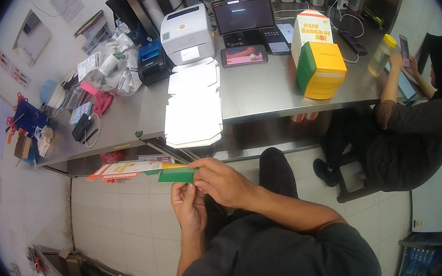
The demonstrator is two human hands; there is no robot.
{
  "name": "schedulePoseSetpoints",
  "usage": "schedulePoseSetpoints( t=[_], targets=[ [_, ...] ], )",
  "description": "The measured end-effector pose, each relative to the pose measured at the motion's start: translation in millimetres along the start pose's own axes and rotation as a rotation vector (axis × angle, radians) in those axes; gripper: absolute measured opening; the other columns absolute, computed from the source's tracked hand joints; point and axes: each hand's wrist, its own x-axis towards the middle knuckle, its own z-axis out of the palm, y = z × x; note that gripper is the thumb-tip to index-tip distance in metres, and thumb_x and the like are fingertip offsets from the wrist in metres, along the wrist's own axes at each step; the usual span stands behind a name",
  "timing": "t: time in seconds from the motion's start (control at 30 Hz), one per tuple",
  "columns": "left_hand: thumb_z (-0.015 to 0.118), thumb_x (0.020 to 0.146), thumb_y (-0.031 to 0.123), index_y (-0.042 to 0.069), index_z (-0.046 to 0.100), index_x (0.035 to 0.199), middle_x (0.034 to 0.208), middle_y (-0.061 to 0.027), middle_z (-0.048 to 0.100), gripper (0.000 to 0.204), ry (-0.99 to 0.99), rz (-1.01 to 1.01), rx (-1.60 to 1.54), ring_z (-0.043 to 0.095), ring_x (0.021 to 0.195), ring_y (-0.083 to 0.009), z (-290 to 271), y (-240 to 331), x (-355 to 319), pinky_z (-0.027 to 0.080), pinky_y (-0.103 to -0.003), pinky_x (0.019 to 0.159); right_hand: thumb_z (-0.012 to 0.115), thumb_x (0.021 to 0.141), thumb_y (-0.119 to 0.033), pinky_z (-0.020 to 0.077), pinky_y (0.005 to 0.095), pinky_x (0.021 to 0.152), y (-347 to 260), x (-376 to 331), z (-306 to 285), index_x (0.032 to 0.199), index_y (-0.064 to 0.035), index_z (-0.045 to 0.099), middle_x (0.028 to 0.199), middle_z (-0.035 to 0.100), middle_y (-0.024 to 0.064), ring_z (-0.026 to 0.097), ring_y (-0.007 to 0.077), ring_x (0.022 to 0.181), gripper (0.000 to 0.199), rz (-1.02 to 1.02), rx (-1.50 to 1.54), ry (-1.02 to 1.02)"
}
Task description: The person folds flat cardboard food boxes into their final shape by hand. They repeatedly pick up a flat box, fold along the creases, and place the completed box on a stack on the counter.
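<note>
In front of me I hold a flat printed carton blank [136, 171], white and red at its far left end, with yellow and green panels near my fingers. My right hand [223, 182] is closed on its right end, thumb and fingers gripping the yellow and green part. Just below, my left hand [188, 202] pinches the lower edge of the green flap. Another carton blank [194, 111], white side up, lies spread over the table's front edge. To its right stands a stack of folded cartons [322, 73] in green, yellow and white.
On the steel table [247, 95] are a white label printer [189, 32], a black device [153, 61], a laptop [244, 19] and a phone [245, 55] showing a picture. Plastic bags [113, 64] crowd the left. A seated person [411, 120] at right holds a phone, near a yellow-lidded bottle [381, 55].
</note>
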Motion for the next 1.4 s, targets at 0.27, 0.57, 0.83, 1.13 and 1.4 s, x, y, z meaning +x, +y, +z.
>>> schedulePoseSetpoints(
  t=[0.27,0.57,0.83,1.13,1.4],
  targets=[
    [0.062,0.105,0.002,0.001,0.059,0.122,0.120,-0.0118,0.066,0.018,-0.020,-0.029,0.054,0.066,0.104,-0.0187,-3,4,3,0.057,-0.034,0.092,0.071,0.094,-0.009,0.0521,0.0464,0.099,6,-2,4,0.104,-0.0001,0.065,0.125,0.062,0.0169,0.061,0.0386,0.113,0.014,-0.014,-0.071,0.006],
    [0.062,0.106,0.003,0.002,0.059,0.120,0.121,-0.0113,0.066,0.015,-0.047,-0.016,0.151,0.066,0.106,-0.0180,-8,1,3,0.057,-0.034,0.092,0.071,0.094,-0.008,0.0527,0.0466,0.095,10,-5,5,0.105,-0.0003,0.064,0.123,0.060,0.0163,0.060,0.0383,0.112,0.015,-0.047,-0.163,-0.008],
    [0.062,0.104,-0.003,-0.001,0.050,0.140,0.130,-0.0147,0.066,0.038,0.069,-0.026,0.279,0.067,0.114,-0.0182,2,-3,0,0.055,-0.031,0.097,0.073,0.088,-0.009,0.0515,0.0467,0.096,14,-8,3,0.115,-0.0011,0.062,0.122,0.059,0.0154,0.058,0.0372,0.109,0.030,0.043,-0.215,-0.089],
    [0.067,0.099,-0.005,-0.001,0.049,0.142,0.126,-0.0123,0.067,0.047,-0.052,0.021,0.483,0.068,0.112,-0.0164,-3,-6,-3,0.054,-0.028,0.097,0.073,0.092,-0.015,0.0510,0.0452,0.102,10,0,1,0.143,-0.0028,0.060,0.129,0.061,0.0154,0.059,0.0370,0.119,0.054,0.103,-0.097,-0.094],
    [0.067,0.102,0.012,0.000,0.053,0.140,0.136,-0.0117,0.056,0.042,-0.218,0.121,0.587,0.055,0.130,-0.0197,-28,-10,4,0.048,-0.034,0.105,0.072,0.094,-0.016,0.0517,0.0425,0.104,5,3,4,0.143,-0.0068,0.065,0.130,0.061,0.0147,0.060,0.0356,0.120,0.050,0.087,-0.068,-0.096]
  ],
)
